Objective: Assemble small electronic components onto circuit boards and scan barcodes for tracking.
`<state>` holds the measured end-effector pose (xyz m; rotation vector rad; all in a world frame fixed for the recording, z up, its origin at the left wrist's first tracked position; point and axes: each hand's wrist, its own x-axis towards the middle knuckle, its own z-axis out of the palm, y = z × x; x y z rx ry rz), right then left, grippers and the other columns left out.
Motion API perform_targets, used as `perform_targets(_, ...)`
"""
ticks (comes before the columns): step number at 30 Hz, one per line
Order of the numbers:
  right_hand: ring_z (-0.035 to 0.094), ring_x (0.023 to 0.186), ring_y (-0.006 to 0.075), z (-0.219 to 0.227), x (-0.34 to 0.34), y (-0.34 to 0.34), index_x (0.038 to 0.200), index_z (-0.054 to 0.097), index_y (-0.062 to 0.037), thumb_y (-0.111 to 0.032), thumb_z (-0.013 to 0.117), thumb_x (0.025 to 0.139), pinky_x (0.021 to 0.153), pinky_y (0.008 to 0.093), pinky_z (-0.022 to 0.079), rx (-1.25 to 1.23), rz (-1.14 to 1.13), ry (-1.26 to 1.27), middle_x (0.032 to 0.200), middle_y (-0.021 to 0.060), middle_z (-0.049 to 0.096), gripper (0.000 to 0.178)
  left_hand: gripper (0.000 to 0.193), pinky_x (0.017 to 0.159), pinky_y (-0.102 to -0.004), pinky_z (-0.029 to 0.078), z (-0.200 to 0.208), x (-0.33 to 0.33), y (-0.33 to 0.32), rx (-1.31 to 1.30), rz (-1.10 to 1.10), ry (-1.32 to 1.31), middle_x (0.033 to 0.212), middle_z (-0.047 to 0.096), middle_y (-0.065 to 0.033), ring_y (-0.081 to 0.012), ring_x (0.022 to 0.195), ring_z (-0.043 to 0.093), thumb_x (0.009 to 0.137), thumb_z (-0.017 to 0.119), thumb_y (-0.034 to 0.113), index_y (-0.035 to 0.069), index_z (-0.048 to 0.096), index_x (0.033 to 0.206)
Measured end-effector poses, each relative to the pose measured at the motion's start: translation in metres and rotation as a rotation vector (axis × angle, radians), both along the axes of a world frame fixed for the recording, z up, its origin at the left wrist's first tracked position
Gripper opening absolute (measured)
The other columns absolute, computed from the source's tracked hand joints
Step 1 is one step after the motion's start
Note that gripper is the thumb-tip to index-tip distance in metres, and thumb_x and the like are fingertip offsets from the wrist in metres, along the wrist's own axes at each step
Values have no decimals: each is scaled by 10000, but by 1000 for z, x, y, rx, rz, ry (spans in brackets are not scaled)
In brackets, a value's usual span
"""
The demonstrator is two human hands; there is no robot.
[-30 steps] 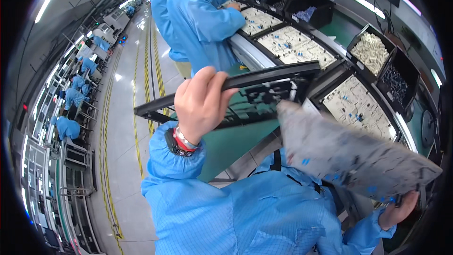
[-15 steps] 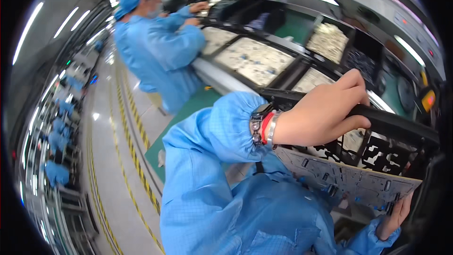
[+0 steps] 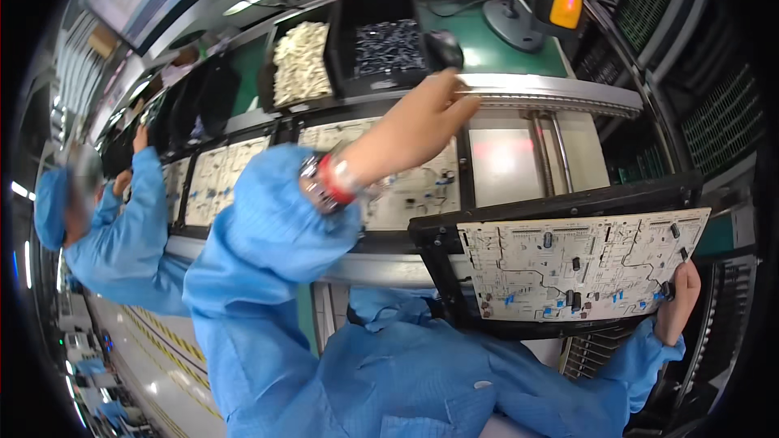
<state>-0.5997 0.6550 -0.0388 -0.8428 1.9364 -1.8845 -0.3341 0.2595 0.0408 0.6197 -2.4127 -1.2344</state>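
A white circuit board with black and blue components is tilted up in front of me, against a black carrier frame. My right hand closes on the board's right edge, near its lower corner. Whether the board sits inside the frame or only leans on it, I cannot tell. My left hand, slightly blurred, is raised over the line, thumb and fingers apart with nothing visible between them. It is nearest the metal rail and a dark bin of small dark parts.
Beside the dark bin stands a bin of cream-coloured parts. A yellow-and-black scanner on a stand is at the back right. More boards lie in frames along the line. A co-worker in blue works at the left.
My left hand has let go of the black frame and moved out over the line. The view has swung right. My right hand still holds the board, its face now more visible.
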Motion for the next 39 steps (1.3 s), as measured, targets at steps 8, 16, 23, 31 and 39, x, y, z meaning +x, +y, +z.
perform_targets(8,592,896,139,-22,-73,-4,1108,564,66,-216,549,910,832,265,443,-30,-68,-259,1044,100,631,346,595,1037,-384,338,-67,29,50,1384,-204,-145,1236,513,-193,-276,1175,482,970,288,466,-29,402,1280)
perform_targets(16,590,958,149,-47,-140,-54,1105,574,3,-193,548,903,859,288,457,73,-47,-574,1063,74,628,282,661,1026,-411,261,-84,-40,54,1271,-79,149,1395,329,-60,-175,1236,343,937,443,226,109,60,1462)
perform_targets(23,612,922,154,-49,-171,-123,1112,575,25,-215,526,920,830,284,473,191,126,-570,1052,95,637,311,795,1036,-333,239,-107,-55,41,1240,32,194,1395,330,-84,-157,1198,368,846,501,57,75,-9,1456)
perform_targets(31,611,924,155,-55,-186,-145,1106,580,30,-211,535,917,817,283,477,268,102,-611,1049,100,636,309,867,1101,-304,81,-124,-59,40,1203,2,187,1518,-31,-144,-207,1393,5,818,538,62,21,-74,1431)
perform_targets(39,629,888,159,-67,-199,-149,1069,600,24,-208,548,910,790,279,492,253,95,-567,1015,109,652,286,796,1032,-278,264,-137,-60,44,988,84,133,1430,294,-120,-168,1222,364,834,484,-11,40,-24,1445)
